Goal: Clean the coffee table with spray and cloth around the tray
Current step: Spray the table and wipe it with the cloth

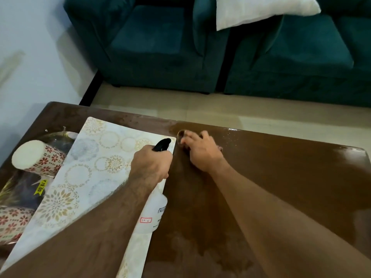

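On the glossy brown wooden coffee table point(281, 177) lies a pale rectangular medallion-patterned tray point(96, 167), over whose right edge the left hand point(150, 165) grips a white black-nozzled spray bottle point(154, 213), while the right hand point(200, 151), fingers spread, presses a mostly hidden brownish cloth point(181, 135) just beyond the tray's far right corner.

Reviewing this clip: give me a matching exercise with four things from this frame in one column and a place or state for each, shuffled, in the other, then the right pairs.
Things:
1. spray bottle
2. cloth
3. white pillow
4. patterned tray

Places or states:
A. on the teal sofa
B. gripped by the left hand
C. on the table's left part
D. under the right hand

Pairs: 1-B, 2-D, 3-A, 4-C
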